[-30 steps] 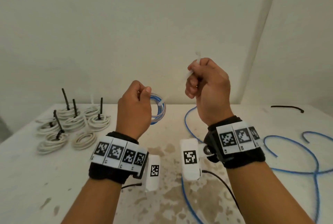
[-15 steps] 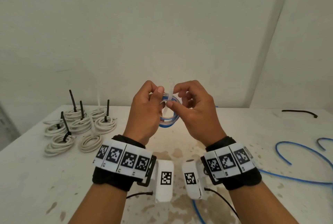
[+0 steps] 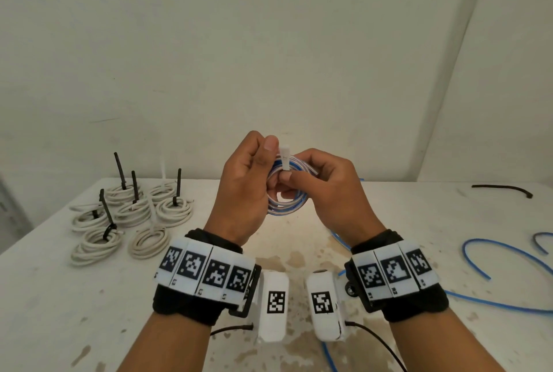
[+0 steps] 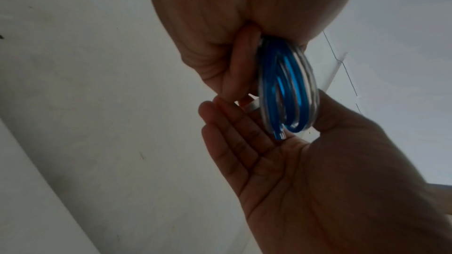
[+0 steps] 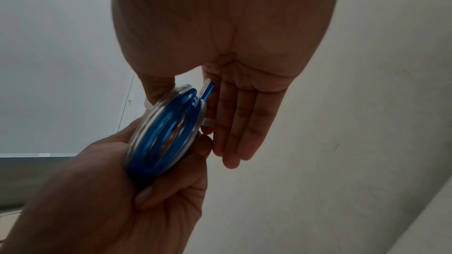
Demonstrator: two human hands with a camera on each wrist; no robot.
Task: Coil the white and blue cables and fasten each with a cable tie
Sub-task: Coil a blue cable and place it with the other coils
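I hold a small coil of blue cable point(image 3: 287, 207) upright above the table, in front of my chest. My left hand point(image 3: 264, 162) grips the coil's left side, thumb on top. A white cable tie point(image 3: 284, 156) wraps the top of the coil, its short end standing up. My right hand point(image 3: 291, 180) pinches the tie just below that end between thumb and forefinger. In the left wrist view the blue coil point(image 4: 286, 88) hangs from my left hand's fingers point(image 4: 240, 69). The right wrist view shows my right hand's other fingers point(image 5: 234, 123) straight beside the coil point(image 5: 166, 132).
Several white cable coils point(image 3: 131, 216) bound with black ties lie at the table's back left. Loose blue cable point(image 3: 508, 258) sprawls over the right side and runs under my wrists. A black cable tie point(image 3: 502, 189) lies at the far right. The white table point(image 3: 59, 296) is stained.
A second ago my right hand was up and to the right, pulling the tie's tail. It has come back down to the coil and now pinches the tie there.
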